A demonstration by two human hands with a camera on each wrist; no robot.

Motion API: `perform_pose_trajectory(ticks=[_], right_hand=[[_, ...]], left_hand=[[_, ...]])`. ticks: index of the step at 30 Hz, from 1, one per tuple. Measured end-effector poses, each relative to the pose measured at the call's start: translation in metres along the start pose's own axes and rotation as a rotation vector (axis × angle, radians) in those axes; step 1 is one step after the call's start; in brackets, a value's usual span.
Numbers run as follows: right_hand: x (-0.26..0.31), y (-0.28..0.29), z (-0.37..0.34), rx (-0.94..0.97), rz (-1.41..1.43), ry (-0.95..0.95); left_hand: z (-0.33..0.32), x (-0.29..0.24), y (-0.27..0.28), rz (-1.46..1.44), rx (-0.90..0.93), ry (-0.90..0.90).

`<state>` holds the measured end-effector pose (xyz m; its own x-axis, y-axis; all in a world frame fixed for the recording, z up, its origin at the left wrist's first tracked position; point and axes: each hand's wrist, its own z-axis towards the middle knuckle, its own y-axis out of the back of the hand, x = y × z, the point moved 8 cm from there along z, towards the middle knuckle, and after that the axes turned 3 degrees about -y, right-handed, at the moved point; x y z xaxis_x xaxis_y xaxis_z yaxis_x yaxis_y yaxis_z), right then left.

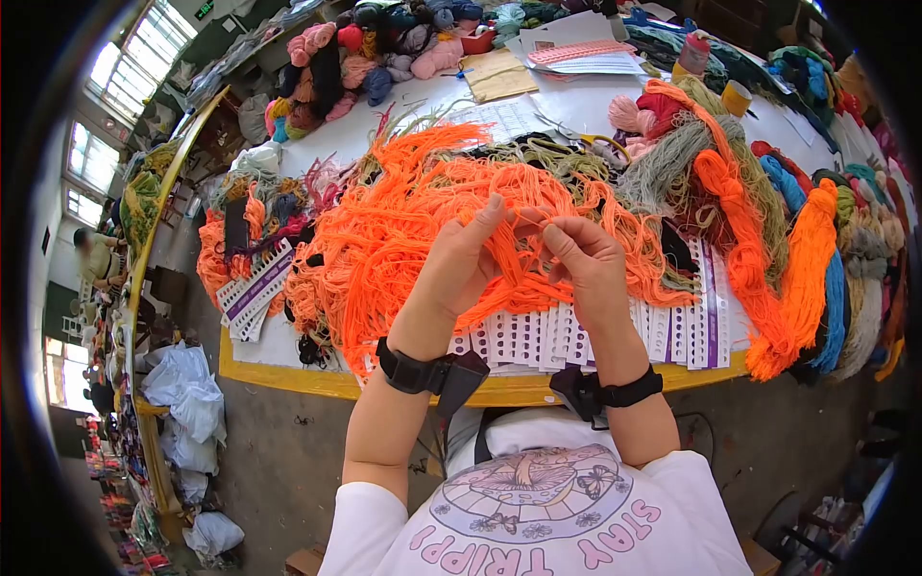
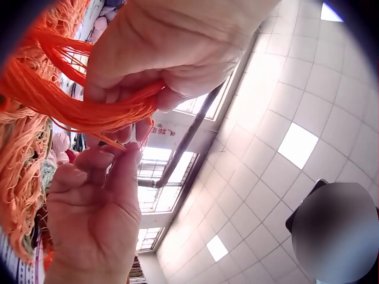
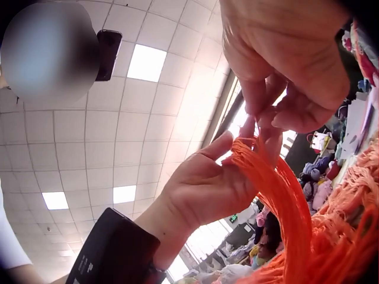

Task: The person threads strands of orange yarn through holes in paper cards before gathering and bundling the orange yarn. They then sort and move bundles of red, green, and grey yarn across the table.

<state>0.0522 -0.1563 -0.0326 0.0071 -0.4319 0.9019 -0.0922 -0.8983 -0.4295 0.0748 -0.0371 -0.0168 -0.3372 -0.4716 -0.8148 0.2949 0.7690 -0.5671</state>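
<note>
My left hand (image 1: 453,264) holds a looped bundle of bright orange embroidery thread (image 2: 71,109), its strands draping down from the fingers. In the left wrist view the bundle's top end passes between that hand's thumb and fingers. Close beside it, my right hand (image 1: 591,264) pinches a few thin strands at the bundle's end between thumb and fingertip. The right wrist view shows these fingertips just above the bundle's folded top (image 3: 243,148). Beneath both hands spreads a large loose heap of orange thread (image 1: 384,221) on the table.
White cards with punched holes (image 1: 538,341) line the table's yellow front edge (image 1: 288,376). Coloured skeins (image 1: 730,211) hang at the right, and yarn balls (image 1: 336,67) pile at the back left. Yellow-handled scissors (image 1: 605,144) and papers (image 1: 581,43) lie behind the heap.
</note>
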Motion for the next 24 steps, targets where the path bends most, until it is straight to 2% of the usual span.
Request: perform_pose_trajectory(ticks=[2,5,8,11,14,17,24], right_hand=[[0.001,0.002,0.0,-0.021,-0.01,0.018],[-0.005,-0.001,0.001,0.046,0.198,-0.078],[-0.023,-0.005,0.005,0.212,0.556,-0.264],[-0.024,-0.002,0.005,0.216,0.487,-0.293],[-0.012,0.0,0.001,0.067,0.0,-0.171],[-0.01,0.0,0.001,0.046,-0.074,-0.108],[-0.002,0.003,-0.002,-0.025,-0.019,-0.006]], left_hand=[[0.0,0.001,0.0,0.067,-0.001,-0.02],[0.0,0.004,0.002,0.12,-0.014,0.008],[0.001,0.004,-0.005,0.074,0.029,0.008],[0.001,0.007,-0.005,0.039,0.007,-0.011],[-0.001,0.008,-0.009,0.061,-0.01,-0.009],[-0.002,0.01,-0.015,0.08,0.031,0.002],[0.0,0.011,-0.014,0.031,0.106,-0.027]])
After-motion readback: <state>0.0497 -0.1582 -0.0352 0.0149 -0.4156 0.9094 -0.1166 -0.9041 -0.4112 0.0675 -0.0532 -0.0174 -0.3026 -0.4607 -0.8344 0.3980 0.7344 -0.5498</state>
